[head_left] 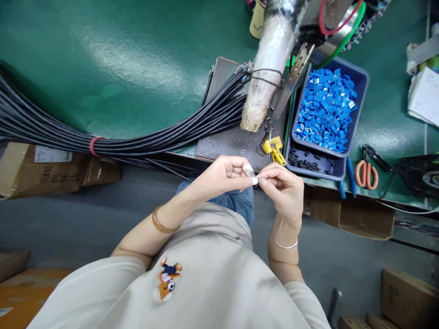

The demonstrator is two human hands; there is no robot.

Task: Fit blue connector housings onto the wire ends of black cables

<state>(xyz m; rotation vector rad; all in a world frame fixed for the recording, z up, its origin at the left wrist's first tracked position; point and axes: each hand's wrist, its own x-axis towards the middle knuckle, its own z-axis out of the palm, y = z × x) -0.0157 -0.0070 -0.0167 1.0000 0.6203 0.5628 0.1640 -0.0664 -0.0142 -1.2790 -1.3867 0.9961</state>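
Green worktop stretches before us, black cables lying across it. At its near edge our left hand and right hand meet, fingertips pinched together on a tiny piece too small to identify. White wrapping shows at our left fingertips; a yellow tool lies just beyond.

Hands close together, fingers curled
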